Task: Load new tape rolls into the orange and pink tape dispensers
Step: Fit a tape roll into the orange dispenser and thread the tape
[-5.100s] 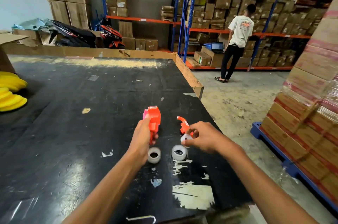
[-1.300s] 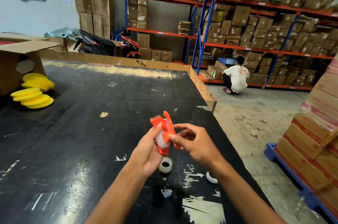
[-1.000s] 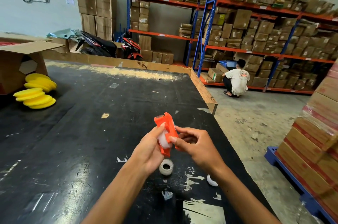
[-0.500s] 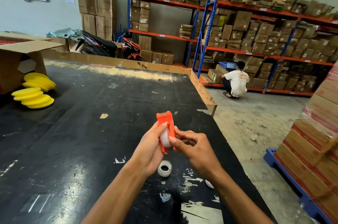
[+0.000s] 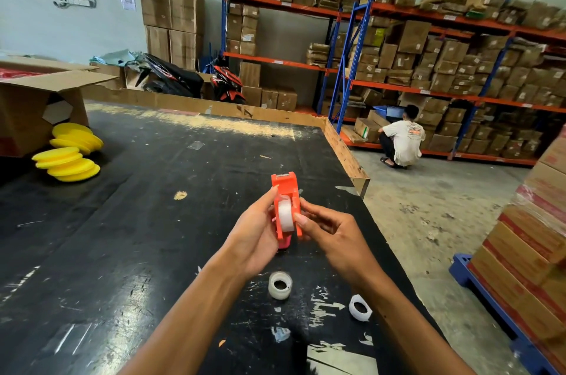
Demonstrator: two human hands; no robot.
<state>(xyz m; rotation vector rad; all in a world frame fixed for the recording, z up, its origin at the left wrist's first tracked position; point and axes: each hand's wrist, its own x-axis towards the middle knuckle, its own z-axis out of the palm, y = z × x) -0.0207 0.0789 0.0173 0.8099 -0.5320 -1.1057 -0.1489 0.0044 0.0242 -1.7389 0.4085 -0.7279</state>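
Note:
I hold the orange tape dispenser [image 5: 286, 191] upright above the black table [image 5: 153, 221]. A white tape roll [image 5: 285, 217] sits inside it. My left hand [image 5: 255, 237] grips its left side and my right hand [image 5: 332, 237] pinches its right side by the roll. A bit of the pink dispenser [image 5: 284, 243] shows just below the orange one, mostly hidden behind my hands. On the table near me stand a full clear tape roll [image 5: 280, 285] and, to its right, a thin white ring-shaped core [image 5: 360, 307].
Yellow round pads [image 5: 69, 154] are stacked at the far left beside an open cardboard box [image 5: 27, 105]. The table's right edge [image 5: 346, 154] drops to the floor. Wrapped cartons on a blue pallet [image 5: 526, 237] stand at right. A person [image 5: 402, 137] crouches by the far shelves.
The dispenser's two halves, spread apart a second ago, are now shut around the white roll. My hands stayed above the table and the view shifted slightly.

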